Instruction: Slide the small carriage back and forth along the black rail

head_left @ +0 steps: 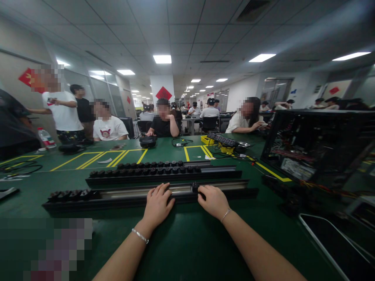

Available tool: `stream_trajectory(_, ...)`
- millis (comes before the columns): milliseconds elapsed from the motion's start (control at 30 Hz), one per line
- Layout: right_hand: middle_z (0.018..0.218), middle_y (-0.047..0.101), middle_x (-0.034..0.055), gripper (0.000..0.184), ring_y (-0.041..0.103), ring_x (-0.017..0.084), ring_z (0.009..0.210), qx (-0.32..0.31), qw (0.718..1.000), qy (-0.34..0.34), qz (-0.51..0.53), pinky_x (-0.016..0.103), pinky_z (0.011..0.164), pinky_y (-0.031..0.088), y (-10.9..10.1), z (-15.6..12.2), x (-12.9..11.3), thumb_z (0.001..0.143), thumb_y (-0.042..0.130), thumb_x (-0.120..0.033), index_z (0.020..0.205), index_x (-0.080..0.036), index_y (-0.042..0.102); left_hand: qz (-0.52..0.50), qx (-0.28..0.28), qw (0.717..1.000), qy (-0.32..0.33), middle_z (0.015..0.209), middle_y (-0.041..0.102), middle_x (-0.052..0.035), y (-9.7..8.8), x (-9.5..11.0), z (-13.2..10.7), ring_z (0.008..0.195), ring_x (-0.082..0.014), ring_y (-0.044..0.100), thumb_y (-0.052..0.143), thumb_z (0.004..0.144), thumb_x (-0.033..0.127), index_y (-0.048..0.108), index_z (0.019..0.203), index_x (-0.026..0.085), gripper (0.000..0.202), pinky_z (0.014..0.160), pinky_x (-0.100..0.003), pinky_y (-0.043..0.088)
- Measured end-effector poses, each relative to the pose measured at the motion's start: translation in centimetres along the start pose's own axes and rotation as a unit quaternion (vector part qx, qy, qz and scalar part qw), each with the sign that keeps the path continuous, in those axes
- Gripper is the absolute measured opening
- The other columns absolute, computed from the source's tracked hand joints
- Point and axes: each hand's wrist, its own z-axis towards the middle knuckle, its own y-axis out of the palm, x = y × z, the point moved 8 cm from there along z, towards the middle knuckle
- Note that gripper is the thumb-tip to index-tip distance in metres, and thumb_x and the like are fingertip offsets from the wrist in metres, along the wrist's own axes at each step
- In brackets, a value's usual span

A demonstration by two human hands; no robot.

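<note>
A long black channel rail with a shiny metal inner strip lies across the table in front of me. Several small black knob-like parts sit in a row at its left end. My left hand lies over the middle of the rail, fingers stretched out and holding nothing. Farther right, my right hand has its fingers bent together at a small black block in the channel; the fingertips are partly hidden. Behind stand two more rails, the nearer one and the farther one, both partly filled with similar black parts.
An open computer case stands at the right, with loose cables. Nearer, a phone-like slab lies on the green table. A power strip rests on yellow pieces at the back. People sit across the table; others stand at left.
</note>
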Motion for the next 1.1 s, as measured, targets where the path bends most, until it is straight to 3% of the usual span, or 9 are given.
stream_trajectory(233,0.083,0.062,0.0002,0.021,0.053,0.014,0.082,0.042,0.999,0.008,0.024,0.027,0.072,0.031,0.2,-0.1,0.2,0.087,0.042,-0.033,0.082,-0.023,0.060,-0.001,0.005,1.000,-0.002,0.133,0.052,-0.0019,-0.2,0.1,0.0,0.123,-0.0254,0.044,0.046,0.084,0.037,0.060,0.091,0.027,0.019,0.099,-0.047,0.033)
stream_trajectory(400,0.080,0.059,0.0025,0.035,0.051,0.016,0.081,0.090,0.991,0.088,0.043,0.028,0.072,0.031,0.3,0.5,0.6,0.087,0.043,-0.046,0.067,-0.021,0.057,-0.005,0.008,1.000,-0.009,0.132,0.053,-0.0029,-0.3,0.2,0.0,0.122,-0.0261,0.044,0.047,0.083,0.037,0.062,0.091,0.027,0.020,0.099,-0.049,0.032)
stream_trajectory(500,0.081,0.057,0.0032,0.035,0.050,0.017,0.082,0.115,0.981,0.147,0.056,0.029,0.070,0.032,0.6,0.9,1.0,0.081,0.051,-0.048,0.060,-0.020,0.054,-0.001,0.008,1.000,-0.015,0.131,0.053,-0.0040,-0.4,0.4,0.1,0.122,-0.0262,0.045,0.047,0.083,0.037,0.062,0.091,0.026,0.020,0.099,-0.048,0.033)
stream_trajectory(567,0.084,0.057,0.0041,0.029,0.050,0.019,0.084,0.141,0.971,0.182,0.065,0.030,0.071,0.033,0.5,0.8,1.4,0.076,0.057,-0.047,0.065,-0.020,0.055,0.004,0.008,1.000,-0.017,0.131,0.053,-0.0039,-0.4,0.5,0.1,0.122,-0.0260,0.045,0.047,0.083,0.037,0.062,0.092,0.026,0.020,0.099,-0.048,0.033)
stream_trajectory(667,0.100,0.058,0.0068,0.031,0.050,0.022,0.096,0.181,0.961,0.193,0.085,0.032,0.081,0.034,0.3,0.7,1.5,0.071,0.061,-0.043,0.091,-0.020,0.060,0.009,0.006,1.000,-0.016,0.131,0.053,-0.0033,-0.4,0.5,0.1,0.123,-0.0258,0.044,0.047,0.083,0.037,0.061,0.092,0.027,0.020,0.099,-0.048,0.033)
stream_trajectory(733,0.110,0.059,0.0057,0.036,0.048,0.022,0.106,0.177,0.964,0.172,0.101,0.036,0.092,0.029,0.4,0.9,1.2,0.072,0.060,-0.039,0.105,-0.024,0.060,0.009,0.004,1.000,-0.016,0.132,0.053,-0.0034,-0.3,0.5,0.1,0.123,-0.0258,0.044,0.046,0.084,0.038,0.060,0.092,0.026,0.020,0.099,-0.049,0.032)
stream_trajectory(833,0.108,0.063,0.0013,0.028,0.047,0.022,0.110,0.134,0.971,0.160,0.115,0.042,0.100,0.020,0.8,1.1,0.9,0.075,0.057,-0.037,0.101,-0.030,0.063,0.007,0.001,1.000,-0.015,0.132,0.053,-0.0037,-0.3,0.4,0.2,0.123,-0.0258,0.044,0.047,0.083,0.038,0.061,0.091,0.026,0.019,0.098,-0.048,0.033)
stream_trajectory(1100,0.105,0.064,0.0018,0.025,0.049,0.021,0.108,0.097,0.974,0.170,0.117,0.040,0.098,0.023,0.7,1.4,0.9,0.075,0.054,-0.037,0.096,-0.029,0.064,0.009,0.006,1.000,-0.010,0.132,0.053,-0.0033,-0.1,0.3,0.1,0.123,-0.0259,0.044,0.047,0.083,0.039,0.061,0.090,0.026,0.020,0.098,-0.048,0.033)
